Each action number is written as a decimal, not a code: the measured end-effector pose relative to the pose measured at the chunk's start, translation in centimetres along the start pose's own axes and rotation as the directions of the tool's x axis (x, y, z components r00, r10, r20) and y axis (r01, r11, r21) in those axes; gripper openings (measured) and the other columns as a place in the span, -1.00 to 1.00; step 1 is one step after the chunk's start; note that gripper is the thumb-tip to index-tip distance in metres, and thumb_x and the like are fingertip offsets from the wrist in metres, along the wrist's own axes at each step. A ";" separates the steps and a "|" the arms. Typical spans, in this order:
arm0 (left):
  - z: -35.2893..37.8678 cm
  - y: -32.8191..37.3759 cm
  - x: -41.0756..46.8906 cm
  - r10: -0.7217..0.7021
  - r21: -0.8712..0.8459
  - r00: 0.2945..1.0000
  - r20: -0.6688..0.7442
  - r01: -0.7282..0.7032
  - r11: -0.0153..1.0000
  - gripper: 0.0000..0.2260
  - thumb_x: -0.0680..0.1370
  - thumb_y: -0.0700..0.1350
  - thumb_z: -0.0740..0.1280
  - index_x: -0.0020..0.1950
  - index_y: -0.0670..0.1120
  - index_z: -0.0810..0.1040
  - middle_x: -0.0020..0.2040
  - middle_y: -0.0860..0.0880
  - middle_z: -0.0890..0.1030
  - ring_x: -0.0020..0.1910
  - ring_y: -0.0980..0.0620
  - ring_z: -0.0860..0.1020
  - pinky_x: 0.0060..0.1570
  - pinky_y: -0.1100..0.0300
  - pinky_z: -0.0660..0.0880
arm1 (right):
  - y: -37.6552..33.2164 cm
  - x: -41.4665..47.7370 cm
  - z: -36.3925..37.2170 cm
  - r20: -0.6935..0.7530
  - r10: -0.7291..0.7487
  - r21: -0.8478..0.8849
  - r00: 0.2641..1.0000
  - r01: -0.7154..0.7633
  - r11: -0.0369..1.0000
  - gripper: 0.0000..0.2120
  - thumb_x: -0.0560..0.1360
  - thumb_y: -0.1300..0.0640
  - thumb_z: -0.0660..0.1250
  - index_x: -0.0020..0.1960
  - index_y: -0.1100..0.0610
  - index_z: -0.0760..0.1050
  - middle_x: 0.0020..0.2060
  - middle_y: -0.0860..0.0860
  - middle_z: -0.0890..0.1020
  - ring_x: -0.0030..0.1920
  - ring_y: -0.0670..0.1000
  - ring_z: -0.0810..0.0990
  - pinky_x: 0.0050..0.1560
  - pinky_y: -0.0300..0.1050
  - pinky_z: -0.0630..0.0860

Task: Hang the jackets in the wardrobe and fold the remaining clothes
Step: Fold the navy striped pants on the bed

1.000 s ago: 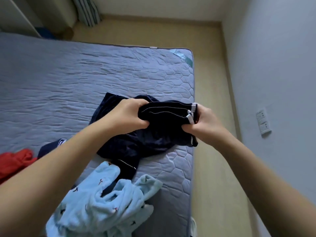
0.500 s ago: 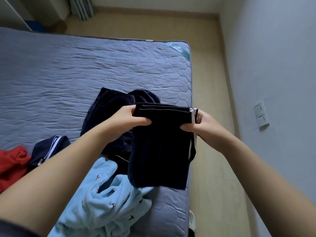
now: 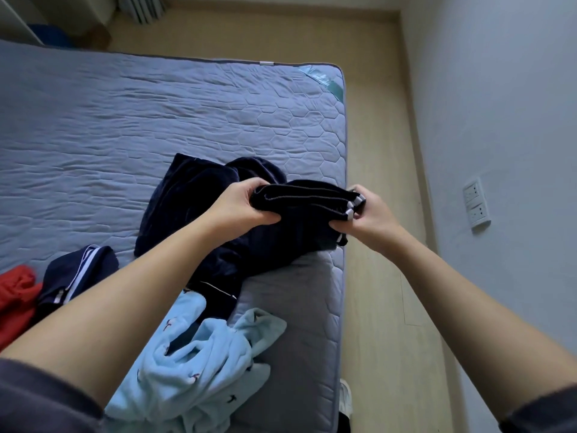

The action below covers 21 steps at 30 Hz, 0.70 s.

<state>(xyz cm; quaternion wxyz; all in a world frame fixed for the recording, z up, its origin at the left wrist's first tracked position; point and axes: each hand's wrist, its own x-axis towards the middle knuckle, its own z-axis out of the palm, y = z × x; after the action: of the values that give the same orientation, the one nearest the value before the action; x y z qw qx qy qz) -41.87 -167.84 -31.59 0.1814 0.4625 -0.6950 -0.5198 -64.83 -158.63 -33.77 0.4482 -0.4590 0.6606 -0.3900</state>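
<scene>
**Folded navy garment held at both ends over the bed**

The dark navy garment (image 3: 299, 198), doubled into a thick band with white tabs at its right end, is held over the bed (image 3: 156, 120) near its right edge. Its lower part drapes onto the mattress. The left hand (image 3: 237, 207) has its grip closed round the left end, fingers curled over the top and thumb beneath. The right hand (image 3: 368, 210) pinches the tabbed end. Behind and below lies a crumpled dark velvet garment (image 3: 187, 207). Nearer the person sits a heaped pale blue fleece (image 3: 193, 364). To the left are a navy striped piece (image 3: 78, 270) and a red garment (image 3: 15, 292). A wall socket (image 3: 476, 203) is on the right.
</scene>
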 end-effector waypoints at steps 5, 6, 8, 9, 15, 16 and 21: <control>1.3 -2.4 -3.2 -0.053 0.021 0.975 0.217 0.050 0.999 -0.74 0.35 -0.33 0.50 -0.15 0.02 0.65 -0.28 0.12 0.63 -0.26 0.22 0.55 -0.17 0.32 0.51 | 2.7 -3.9 1.2 0.117 0.052 -0.025 0.992 -0.049 0.998 -0.73 0.34 0.42 0.45 -0.14 0.18 0.42 -0.34 -0.01 0.54 -0.33 -0.11 0.48 -0.26 -0.18 0.47; 1.5 -2.9 -4.0 -0.085 0.038 0.961 0.262 0.078 0.996 -0.77 0.35 -0.31 0.49 -0.19 0.02 0.64 -0.32 0.13 0.61 -0.29 0.23 0.54 -0.20 0.34 0.48 | 3.2 -4.8 1.4 0.150 0.086 -0.034 0.985 -0.082 0.996 -0.73 0.33 0.39 0.47 -0.14 0.16 0.44 -0.33 -0.02 0.56 -0.32 -0.09 0.51 -0.25 -0.12 0.50; 1.7 -3.5 -5.2 -0.149 0.063 0.930 0.336 0.136 0.989 -0.86 0.36 -0.28 0.48 -0.18 -0.06 0.63 -0.34 0.12 0.59 -0.30 0.21 0.53 -0.19 0.32 0.47 | 4.0 -6.3 1.5 0.223 0.144 -0.075 0.964 -0.131 0.989 -0.74 0.29 0.25 0.51 -0.11 0.13 0.47 -0.30 -0.04 0.59 -0.28 -0.07 0.57 -0.22 -0.05 0.54; 1.7 -3.5 -5.6 -0.169 0.063 0.916 0.363 0.157 0.986 -0.89 0.37 -0.27 0.47 -0.15 -0.12 0.62 -0.31 0.07 0.59 -0.28 0.18 0.54 -0.17 0.28 0.48 | 4.0 -6.9 1.4 0.247 0.155 -0.094 0.957 -0.135 0.986 -0.72 0.27 0.16 0.51 -0.09 0.12 0.50 -0.27 -0.04 0.61 -0.24 -0.09 0.59 -0.18 -0.05 0.54; 0.8 -1.8 -4.9 -0.159 -0.055 0.927 0.340 0.188 0.981 -0.86 0.44 -0.30 0.43 -0.04 -0.14 0.65 -0.21 -0.03 0.68 -0.21 0.11 0.62 -0.23 0.35 0.53 | 2.5 -6.0 0.0 0.320 0.170 0.031 0.932 -0.189 0.981 -0.63 0.27 -0.06 0.46 0.04 0.01 0.58 -0.14 -0.02 0.66 -0.12 -0.06 0.63 -0.15 -0.14 0.52; 0.8 -1.9 -4.1 -0.172 -0.058 0.930 0.325 0.201 0.978 -0.88 0.45 -0.27 0.43 -0.04 -0.13 0.64 -0.24 0.01 0.66 -0.24 0.12 0.61 -0.28 0.37 0.49 | 2.7 -5.3 -0.1 0.315 0.185 0.031 0.931 -0.205 0.978 -0.60 0.27 -0.09 0.46 0.06 0.01 0.58 -0.12 -0.01 0.67 -0.11 -0.05 0.64 -0.15 -0.11 0.52; 2.5 -6.5 1.7 -0.261 0.033 0.931 0.253 0.261 0.965 -0.85 0.46 -0.11 0.44 0.01 -0.07 0.64 -0.16 -0.03 0.63 -0.19 0.05 0.57 -0.20 0.18 0.47 | 7.9 0.2 1.0 0.278 0.286 0.049 0.917 -0.311 0.949 -0.65 0.34 -0.05 0.47 0.07 0.05 0.58 -0.04 0.09 0.68 -0.07 0.01 0.67 -0.05 -0.02 0.60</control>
<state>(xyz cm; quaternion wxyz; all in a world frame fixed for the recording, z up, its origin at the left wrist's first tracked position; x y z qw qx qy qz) -41.62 -168.10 -38.74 0.0198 0.4799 -0.6446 -0.5948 -65.98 -156.75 -41.44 0.6081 -0.3800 0.6376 -0.2816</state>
